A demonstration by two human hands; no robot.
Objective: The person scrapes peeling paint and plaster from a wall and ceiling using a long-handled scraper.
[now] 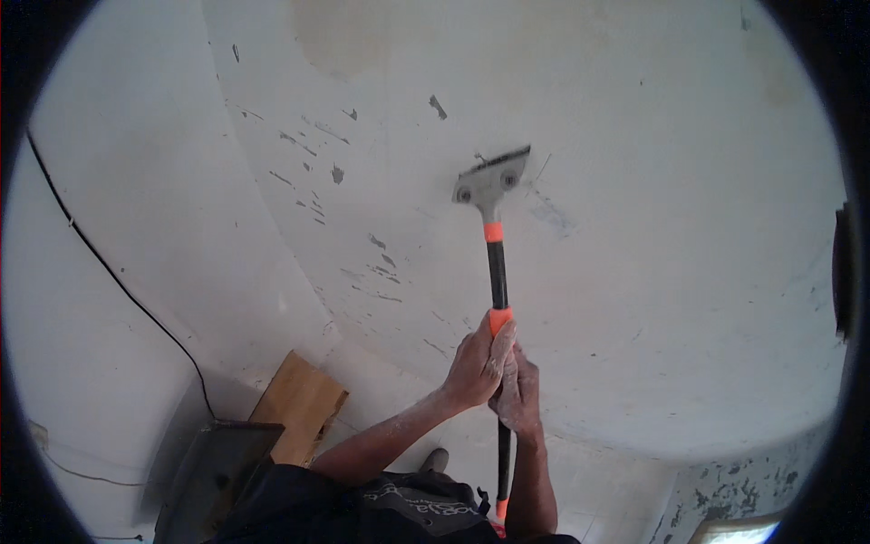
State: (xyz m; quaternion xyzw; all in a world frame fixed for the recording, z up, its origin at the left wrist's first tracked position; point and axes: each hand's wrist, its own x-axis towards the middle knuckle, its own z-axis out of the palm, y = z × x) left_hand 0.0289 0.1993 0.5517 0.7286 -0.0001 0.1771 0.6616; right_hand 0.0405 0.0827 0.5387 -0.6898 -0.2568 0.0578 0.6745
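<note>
A long-handled scraper with a grey metal head, a dark blade edge and a black and orange shaft extends up against the white wall. My left hand is closed around the shaft at its orange collar. Just below and to the right, my right hand wraps the same shaft, the two hands touching. Pale dust coats both of them. The blade appears to lie at the wall, slightly tilted; whether it presses on the surface, I cannot tell. Grey bare patches and scratches mark the wall left of the scraper head.
At the lower left stand a dark box-shaped object and a brown wooden board. A black cable runs down the left wall. Flaking paint shows at the lower right, and a dark object sits at the right rim. A shoe stands on the pale floor.
</note>
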